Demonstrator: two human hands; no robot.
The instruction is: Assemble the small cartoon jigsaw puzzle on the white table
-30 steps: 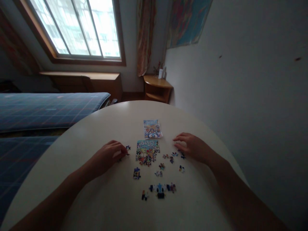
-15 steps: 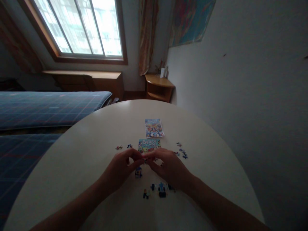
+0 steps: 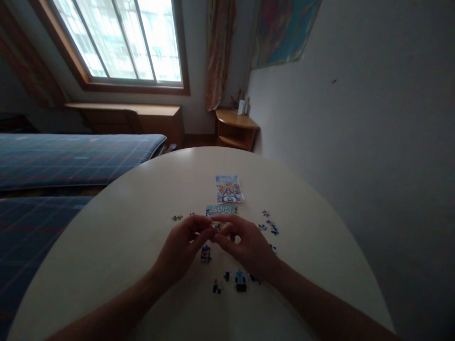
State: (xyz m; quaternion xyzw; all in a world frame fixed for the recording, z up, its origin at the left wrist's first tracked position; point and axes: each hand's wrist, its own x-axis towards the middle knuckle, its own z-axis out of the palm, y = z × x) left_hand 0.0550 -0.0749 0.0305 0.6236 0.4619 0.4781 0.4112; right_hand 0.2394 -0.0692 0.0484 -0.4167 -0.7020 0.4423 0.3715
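**Left hand point(image 3: 179, 244) and right hand point(image 3: 250, 244) have come together over the printed puzzle point(image 3: 222, 210)**

In the head view, one second ago the hands were well apart; now their fingertips meet above the white round table point(image 3: 181, 175). I take this meeting place as the centre of the clock, with twelve pointing away from the person.

Fingers and thumb of each hand are bent toward each other, as in a pinch. Whether they grasp a small piece, I cannot tell, because the fingers hide it. The puzzle lies between twelve and one o'clock, its near part covered by the hands. Behind it, in the same direction, lies a printed packet point(image 3: 229, 189).

Loose pieces point(image 3: 273, 228) lie at three o'clock, and a reddish piece point(image 3: 177, 218) between nine and ten. Between six and seven is a dark blue piece point(image 3: 205, 254); near six, a small piece point(image 3: 216, 285). At five o'clock, a joined blue figure point(image 3: 241, 280) is near the right wrist. Beyond the table, a checked mattress point(image 3: 81, 158) is at ten.
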